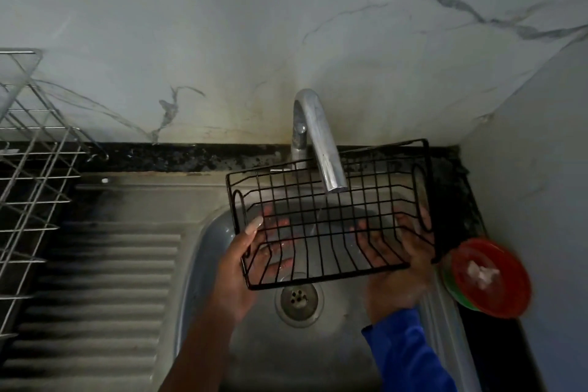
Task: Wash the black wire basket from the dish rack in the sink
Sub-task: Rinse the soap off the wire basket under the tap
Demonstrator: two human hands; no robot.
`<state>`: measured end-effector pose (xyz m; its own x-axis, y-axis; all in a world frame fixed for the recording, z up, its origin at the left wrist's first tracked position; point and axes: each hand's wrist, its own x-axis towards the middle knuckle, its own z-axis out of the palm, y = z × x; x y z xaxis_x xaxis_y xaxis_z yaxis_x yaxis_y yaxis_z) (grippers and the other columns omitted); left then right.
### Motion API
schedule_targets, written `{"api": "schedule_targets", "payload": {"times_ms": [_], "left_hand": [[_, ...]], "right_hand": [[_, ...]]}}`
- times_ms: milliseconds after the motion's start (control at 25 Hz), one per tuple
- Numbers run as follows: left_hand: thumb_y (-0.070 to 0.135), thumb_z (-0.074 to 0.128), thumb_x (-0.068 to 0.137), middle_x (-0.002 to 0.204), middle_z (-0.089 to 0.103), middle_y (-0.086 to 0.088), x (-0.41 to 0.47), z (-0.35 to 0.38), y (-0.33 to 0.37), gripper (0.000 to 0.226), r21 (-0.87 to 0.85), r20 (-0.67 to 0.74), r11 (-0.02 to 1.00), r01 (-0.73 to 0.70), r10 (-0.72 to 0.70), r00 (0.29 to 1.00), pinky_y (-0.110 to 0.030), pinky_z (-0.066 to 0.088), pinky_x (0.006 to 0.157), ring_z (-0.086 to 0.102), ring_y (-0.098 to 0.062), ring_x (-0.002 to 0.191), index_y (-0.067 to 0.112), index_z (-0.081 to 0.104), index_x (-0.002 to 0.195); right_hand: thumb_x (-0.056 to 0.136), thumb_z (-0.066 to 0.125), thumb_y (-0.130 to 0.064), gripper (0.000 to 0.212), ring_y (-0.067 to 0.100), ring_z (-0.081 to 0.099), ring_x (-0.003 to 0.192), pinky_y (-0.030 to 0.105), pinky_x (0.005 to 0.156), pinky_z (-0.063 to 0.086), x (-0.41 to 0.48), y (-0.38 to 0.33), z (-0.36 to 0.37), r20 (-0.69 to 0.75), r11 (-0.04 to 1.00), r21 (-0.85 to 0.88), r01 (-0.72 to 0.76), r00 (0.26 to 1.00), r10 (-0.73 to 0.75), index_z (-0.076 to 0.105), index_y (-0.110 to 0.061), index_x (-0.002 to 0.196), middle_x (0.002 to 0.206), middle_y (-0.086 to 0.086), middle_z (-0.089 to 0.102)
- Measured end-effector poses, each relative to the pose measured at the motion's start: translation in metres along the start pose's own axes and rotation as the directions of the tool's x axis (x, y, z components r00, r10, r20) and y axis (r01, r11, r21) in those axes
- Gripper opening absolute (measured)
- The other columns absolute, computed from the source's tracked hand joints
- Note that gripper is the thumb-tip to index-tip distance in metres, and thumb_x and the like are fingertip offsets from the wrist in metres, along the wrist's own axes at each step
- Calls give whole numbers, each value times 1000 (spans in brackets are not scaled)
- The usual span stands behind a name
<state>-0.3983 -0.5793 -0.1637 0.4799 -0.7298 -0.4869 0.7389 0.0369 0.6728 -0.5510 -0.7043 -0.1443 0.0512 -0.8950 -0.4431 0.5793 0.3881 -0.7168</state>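
Blue sleeve [410, 356] nearest me, on the right arm; the left forearm is bare.

Hands: the left hand [245, 264] grips the left end of the black wire basket [331, 219], thumb over the rim wire and fingers underneath. The right hand [397, 267] grips the right end, fingers curled up through the wires. Both are closed on the basket.

Position: the basket is held clear of the sink [203, 264] floor, above the drain [299, 296], open side up and tilted towards me. Its far rim sits just behind the faucet [318, 143] spout. A thin stream [319, 213] falls through the middle wires.

Surroundings: a red-lidded tub [490, 277] stands on the dark table at the sink's right edge, just beside the basket's right end. The dish rack [35, 169] is well apart, at the left edge.

Judgement: rinse in progress, no scrubber in view.

Risks:
- Wet wire is slick, and a loosened grip would drop the basket onto the drain.
- Lifting or tilting could catch the far rim on the spout.
- A swing right could knock the tub.
- The narrow stream wets only one strip, so the ends may go unwashed unless the basket is shifted sideways.
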Motion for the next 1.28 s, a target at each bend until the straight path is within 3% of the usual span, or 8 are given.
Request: {"api": "schedule_targets", "payload": {"times_ms": [160,280,400,560,760,920,1040,1280], "left_hand": [[48,91,58,124,68,-17,-13,-14,-16,88,66,-170,961,-270,278,946,-49,56,96,64,-40,117,8,59,129],[30,83,70,123,60,-26,-33,-9,-47,86,83,-360,884,-460,457,814,-62,43,108,57,-44,119,-6,46,138],[31,77,72,137,49,-35,-50,-1,-62,96,138,-489,827,-545,535,689,-49,48,108,53,-45,128,-8,33,147],[27,64,76,119,68,-4,-56,0,-53,66,315,-462,691,-651,710,531,-29,55,93,65,-23,112,7,49,137],[28,68,72,113,67,-13,-67,-15,-48,73,360,-513,712,-602,690,510,-50,53,95,65,-31,107,-5,47,134],[7,72,63,91,71,1,-82,-17,-52,75,402,-486,694,-596,714,504,-17,54,74,67,-8,80,-16,46,129],[4,65,64,98,67,-10,-83,-9,-54,70,427,-487,708,-562,704,517,-11,52,71,67,-3,81,-16,46,129],[31,74,63,109,69,-12,-78,8,-53,73,383,-626,775,-503,618,476,-29,53,81,63,-44,101,4,56,128]], "right_hand": [[98,43,-16,32,35,61,114,52,85,53,10,23,6,121,994,-85,-75,989,85,70,-27,112,120,4,67],[98,53,-20,23,32,66,105,52,80,57,20,40,20,131,977,-178,-114,982,139,65,-24,116,118,12,67],[95,57,-16,27,29,69,96,42,80,57,4,68,30,149,935,-329,-130,971,188,59,-20,121,115,14,67],[89,61,1,63,19,64,112,32,87,55,-44,102,12,267,875,-437,-210,898,349,41,-34,138,127,-3,61],[81,69,2,70,21,65,110,38,83,58,1,96,15,327,813,-570,-117,875,356,42,-34,136,128,-2,58],[77,70,11,47,24,70,96,47,75,59,61,62,30,372,670,-741,-43,805,463,59,-13,115,113,17,67],[78,73,5,31,28,68,88,53,75,58,65,60,28,340,508,-859,63,811,476,64,-17,98,105,14,64],[100,46,-16,27,18,67,95,30,78,57,21,90,3,270,657,-754,-20,902,337,53,-20,126,112,3,61]]}}
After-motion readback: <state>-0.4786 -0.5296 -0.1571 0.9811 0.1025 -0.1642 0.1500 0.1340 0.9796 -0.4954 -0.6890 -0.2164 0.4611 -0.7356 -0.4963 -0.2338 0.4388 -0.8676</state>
